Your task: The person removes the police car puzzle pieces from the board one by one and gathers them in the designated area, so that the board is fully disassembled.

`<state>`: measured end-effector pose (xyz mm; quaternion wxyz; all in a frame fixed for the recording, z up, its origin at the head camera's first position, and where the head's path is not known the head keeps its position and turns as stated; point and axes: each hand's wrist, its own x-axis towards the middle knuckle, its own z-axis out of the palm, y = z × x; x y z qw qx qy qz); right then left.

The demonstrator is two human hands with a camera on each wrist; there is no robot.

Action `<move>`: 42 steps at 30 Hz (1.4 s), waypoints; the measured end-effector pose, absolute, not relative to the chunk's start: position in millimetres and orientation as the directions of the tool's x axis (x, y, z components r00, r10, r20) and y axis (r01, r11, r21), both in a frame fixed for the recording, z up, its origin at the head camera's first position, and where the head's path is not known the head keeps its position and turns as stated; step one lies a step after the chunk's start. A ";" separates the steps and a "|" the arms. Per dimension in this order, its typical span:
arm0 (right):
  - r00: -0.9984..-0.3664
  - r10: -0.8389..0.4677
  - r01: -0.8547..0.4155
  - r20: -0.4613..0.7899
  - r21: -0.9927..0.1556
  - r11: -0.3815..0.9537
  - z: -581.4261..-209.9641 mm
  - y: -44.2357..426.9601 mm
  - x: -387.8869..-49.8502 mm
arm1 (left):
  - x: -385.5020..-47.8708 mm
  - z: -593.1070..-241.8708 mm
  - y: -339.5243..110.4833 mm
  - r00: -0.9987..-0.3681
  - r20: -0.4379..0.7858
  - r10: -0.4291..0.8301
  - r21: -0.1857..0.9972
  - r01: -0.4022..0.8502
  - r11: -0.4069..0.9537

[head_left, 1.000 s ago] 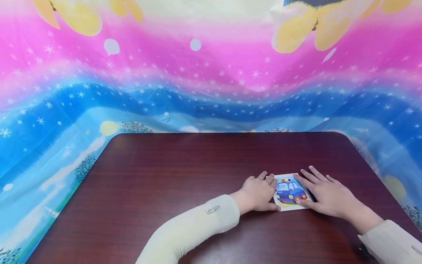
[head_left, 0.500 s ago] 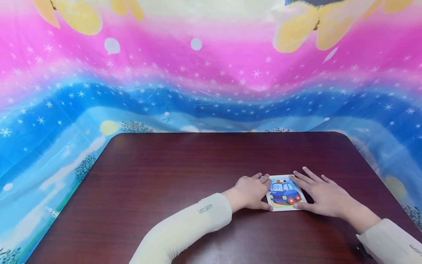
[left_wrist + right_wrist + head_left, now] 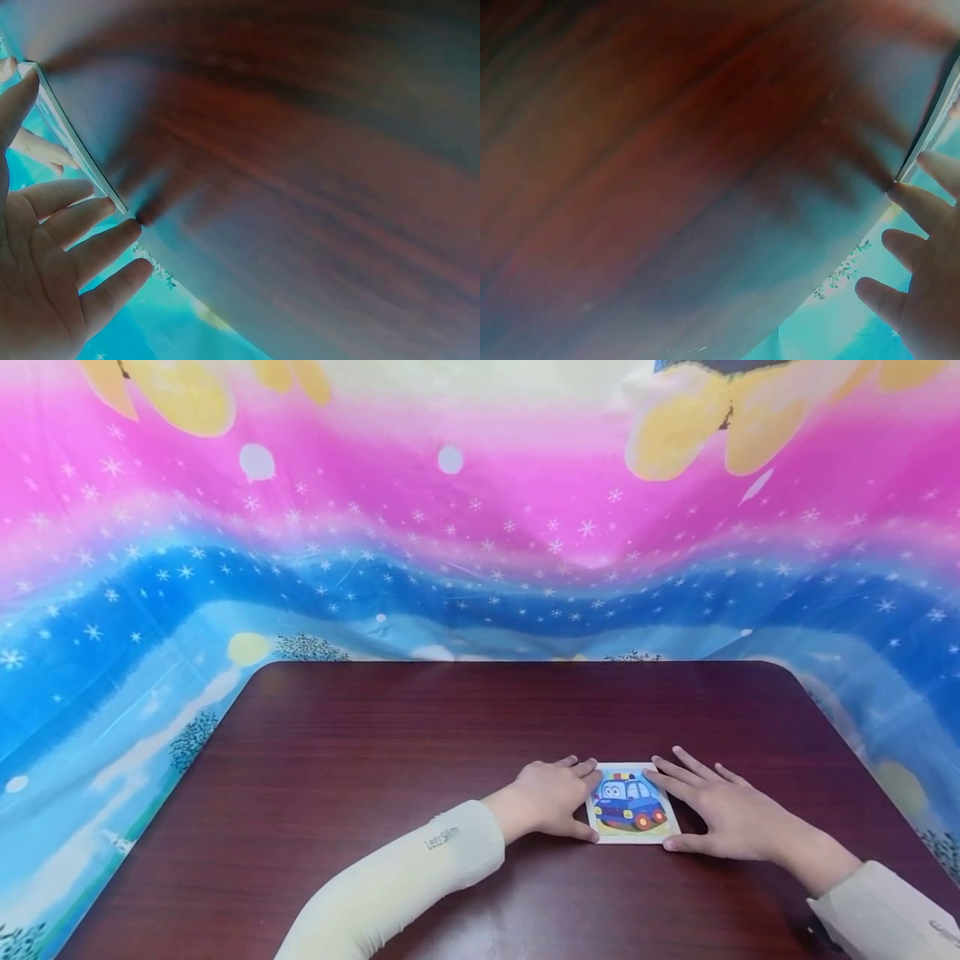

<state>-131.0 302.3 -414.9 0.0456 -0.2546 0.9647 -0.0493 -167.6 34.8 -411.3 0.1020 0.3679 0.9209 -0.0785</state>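
Note:
A small square picture board (image 3: 628, 806) with a white border and a cartoon blue car lies flat on the dark red-brown table. My left hand (image 3: 553, 797) touches its left side, fingertips at the far corner and thumb at the near corner. On the opposite side, my right hand (image 3: 731, 808) touches the board with its thumb and fingertips, the fingers spread. In the left wrist view, straight fingers of the left hand (image 3: 56, 262) stand along the board's thin edge (image 3: 81, 150). The right wrist view shows spread fingers of the right hand (image 3: 934, 262) by the board's edge (image 3: 932, 127).
The wood-grain table (image 3: 337, 760) stretches to the left and behind the hands, its far corners rounded. A pink and blue printed curtain (image 3: 480, 527) hangs around its back and sides. Pale sleeves cover both forearms.
The board has slid left across the table, turning slightly straighter. Both hands have moved left with it, staying at its two sides.

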 end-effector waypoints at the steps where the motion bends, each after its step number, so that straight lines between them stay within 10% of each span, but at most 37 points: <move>1: -0.863 -0.501 -0.492 -0.064 -0.121 0.862 -414.6 301.5 -130.7 | -167.4 -411.0 33.0 -0.707 -0.247 0.662 -0.069 0.695 0.716; 42: -0.782 -0.616 -0.606 -0.094 -0.117 0.787 -414.3 229.8 -137.7 | -162.0 -404.7 -55.7 -0.675 -0.233 0.700 0.089 0.702 0.706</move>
